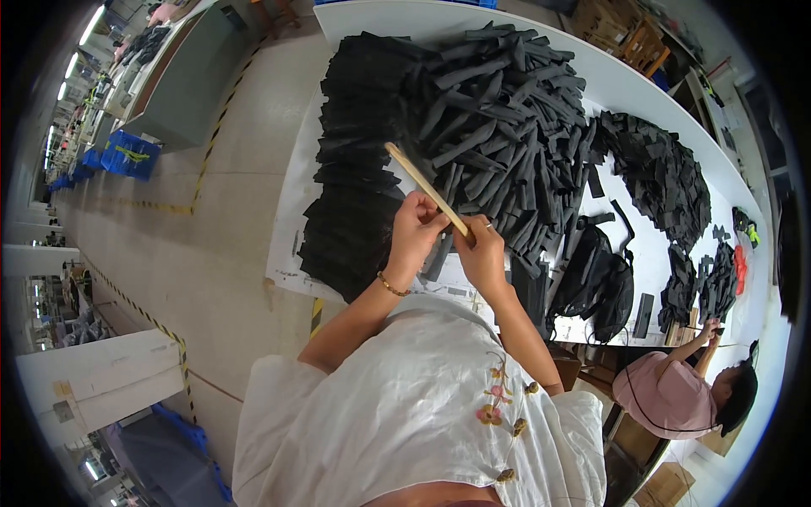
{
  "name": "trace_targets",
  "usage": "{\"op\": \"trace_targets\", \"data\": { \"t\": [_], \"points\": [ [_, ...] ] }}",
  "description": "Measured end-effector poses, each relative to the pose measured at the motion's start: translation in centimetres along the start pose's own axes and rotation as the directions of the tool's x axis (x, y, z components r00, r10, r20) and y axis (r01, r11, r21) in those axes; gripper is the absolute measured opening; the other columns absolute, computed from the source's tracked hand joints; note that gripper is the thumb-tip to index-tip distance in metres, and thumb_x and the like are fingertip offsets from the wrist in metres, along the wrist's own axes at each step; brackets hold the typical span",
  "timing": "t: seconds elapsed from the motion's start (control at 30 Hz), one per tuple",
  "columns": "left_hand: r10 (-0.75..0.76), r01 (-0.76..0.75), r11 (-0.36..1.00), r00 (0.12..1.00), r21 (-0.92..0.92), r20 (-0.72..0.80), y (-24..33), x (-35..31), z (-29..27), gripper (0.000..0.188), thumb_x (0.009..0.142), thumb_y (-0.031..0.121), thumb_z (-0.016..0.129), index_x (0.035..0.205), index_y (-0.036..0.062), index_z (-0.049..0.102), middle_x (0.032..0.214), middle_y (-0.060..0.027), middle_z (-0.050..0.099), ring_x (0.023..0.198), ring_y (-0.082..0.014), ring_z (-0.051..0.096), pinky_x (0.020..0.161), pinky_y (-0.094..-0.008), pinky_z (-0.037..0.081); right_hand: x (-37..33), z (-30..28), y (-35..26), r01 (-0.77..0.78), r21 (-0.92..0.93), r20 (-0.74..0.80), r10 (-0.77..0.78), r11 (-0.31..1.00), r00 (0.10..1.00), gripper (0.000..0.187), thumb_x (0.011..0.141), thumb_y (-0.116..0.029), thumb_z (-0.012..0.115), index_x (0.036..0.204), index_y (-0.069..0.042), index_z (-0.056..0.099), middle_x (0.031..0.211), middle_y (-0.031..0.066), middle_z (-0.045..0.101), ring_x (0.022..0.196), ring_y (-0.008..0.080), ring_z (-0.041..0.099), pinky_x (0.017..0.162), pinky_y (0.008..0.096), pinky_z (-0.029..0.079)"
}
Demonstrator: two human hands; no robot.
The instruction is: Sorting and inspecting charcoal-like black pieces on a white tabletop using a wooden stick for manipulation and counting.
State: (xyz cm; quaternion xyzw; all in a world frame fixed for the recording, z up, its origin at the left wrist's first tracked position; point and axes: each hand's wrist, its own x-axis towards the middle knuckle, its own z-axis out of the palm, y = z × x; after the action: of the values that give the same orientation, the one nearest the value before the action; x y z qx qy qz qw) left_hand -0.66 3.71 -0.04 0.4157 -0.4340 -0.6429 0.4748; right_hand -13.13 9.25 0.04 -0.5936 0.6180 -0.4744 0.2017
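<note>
In front of my body, my right hand grips the lower end of a narrow, flat, pale wooden stick. The stick slants up to the left over the dark pieces. Pinched fingers of my left hand sit right beside the stick's lower half; what they hold, if anything, is hidden. Under and left of my hands lies a layered stack of black fabric pieces. A large loose heap of dark grey, folded or tube-like fabric strips lies just beyond and to the right.
The white table has a raised back edge. Rightward lie black backpacks and another pile of black pieces. A person in pink works at the table's right. Blue crates stand on the floor at far left.
</note>
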Motion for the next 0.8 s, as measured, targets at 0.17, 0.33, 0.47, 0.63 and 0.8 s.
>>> {"op": "trace_targets", "data": {
  "t": [0.17, 0.33, 0.47, 0.63, 0.8],
  "points": [
    [-0.128, 0.152, 0.972, 0.982, -0.177, 0.136, 1.2, 0.2, -1.5, 0.022, 0.082, 0.001, 0.067, 0.088, 0.0076, 0.046, 0.071, 0.0009, 0.053, 0.056, -0.0024, 0.045, 0.046, -0.0169, 0.031, 0.3, -1.9, -0.6, -0.591, 0.788, 0.518, 0.333, 0.172, 0.788, 0.013, 0.088, -0.011, 0.06, 0.099, -0.005, 0.058, 0.064, -0.0049, 0.045, 0.046, 0.002, 0.026, 0.04, 0.0187, 0.018],
    [-0.209, 0.268, 0.899, 0.957, -0.346, 0.199, 0.6, 0.2, -1.0, 0.022, 0.082, 0.002, 0.066, 0.092, 0.0076, 0.048, 0.072, 0.0015, 0.053, 0.057, -0.0022, 0.043, 0.048, -0.0174, 0.029, -0.2, -2.2, -0.4, -0.574, 0.819, 0.545, 0.3, 0.012, 0.783, 0.011, 0.091, -0.012, 0.057, 0.099, -0.004, 0.058, 0.063, -0.006, 0.039, 0.048, 0.0025, 0.025, 0.042, 0.0179, 0.019],
    [-0.258, 0.336, 0.885, 0.931, -0.322, 0.26, 0.5, -0.1, -1.0, 0.023, 0.083, 0.006, 0.068, 0.096, 0.0065, 0.05, 0.072, 0.0014, 0.052, 0.062, -0.0041, 0.048, 0.051, -0.0173, 0.035, -0.4, -1.3, 0.3, -0.567, 0.824, 0.532, 0.37, -0.017, 0.762, 0.013, 0.092, -0.016, 0.057, 0.098, -0.005, 0.056, 0.063, -0.0053, 0.04, 0.048, 0.0029, 0.027, 0.041, 0.0185, 0.02],
    [0.202, -0.199, 0.91, 0.979, 0.363, 0.03, -0.5, -2.7, -0.6, 0.025, 0.087, 0.022, 0.066, 0.093, 0.0003, 0.054, 0.076, 0.0001, 0.055, 0.069, -0.0078, 0.056, 0.06, -0.0196, 0.047, -0.4, -0.8, -0.4, -0.501, 0.699, 0.293, 0.435, 0.51, 0.852, 0.014, 0.093, -0.019, 0.058, 0.095, -0.006, 0.054, 0.059, -0.0083, 0.039, 0.046, 0.0014, 0.03, 0.041, 0.0193, 0.021],
    [-0.032, 0.027, 0.991, 0.999, 0.13, 0.034, 0.3, -2.6, -0.6, 0.021, 0.087, 0.015, 0.065, 0.094, -0.004, 0.059, 0.08, -0.0042, 0.063, 0.069, -0.0083, 0.059, 0.06, -0.0207, 0.048, -0.6, -0.4, 0.1, -0.465, 0.631, 0.269, 0.387, 0.621, 0.882, 0.013, 0.093, -0.017, 0.058, 0.095, -0.004, 0.056, 0.064, -0.0084, 0.043, 0.05, 0.0009, 0.032, 0.044, 0.0187, 0.023]
  ]
}}
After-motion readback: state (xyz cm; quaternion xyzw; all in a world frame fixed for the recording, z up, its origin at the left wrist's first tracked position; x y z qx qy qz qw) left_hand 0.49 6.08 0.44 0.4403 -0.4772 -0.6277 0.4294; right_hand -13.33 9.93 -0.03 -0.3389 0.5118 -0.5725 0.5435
